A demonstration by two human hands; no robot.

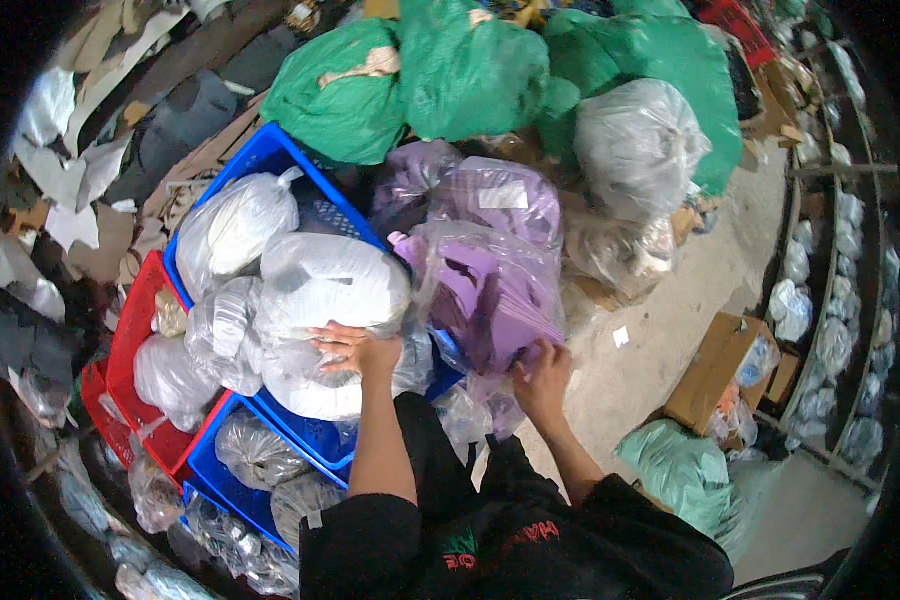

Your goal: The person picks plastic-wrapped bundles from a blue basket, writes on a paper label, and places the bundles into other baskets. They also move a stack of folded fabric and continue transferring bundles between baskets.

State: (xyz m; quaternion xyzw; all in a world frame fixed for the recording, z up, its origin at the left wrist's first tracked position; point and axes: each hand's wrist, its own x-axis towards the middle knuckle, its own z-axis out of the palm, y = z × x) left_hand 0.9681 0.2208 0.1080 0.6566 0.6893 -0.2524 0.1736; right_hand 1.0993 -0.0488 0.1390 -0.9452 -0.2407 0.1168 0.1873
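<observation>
My left hand (362,352) lies with its fingers spread on a clear plastic bag of white pieces (335,280), which sits on top of a full blue crate (238,158). My right hand (543,380) has its fingers curled on the lower right edge of a clear plastic bag of flat purple pieces (490,290). That bag leans beside the crate, and loose film hangs below it. Just behind are a labelled purple bundle (505,198) and a darker purple one (417,180). What exactly is inside the white bag cannot be made out.
Large green sacks (475,70) and a translucent bag (638,148) stand at the far side. A red crate (135,345) and a smaller blue crate (210,450) are at left. A cardboard box (715,370), a pale green bag (675,475) and shelves of wrapped items (830,355) are at right.
</observation>
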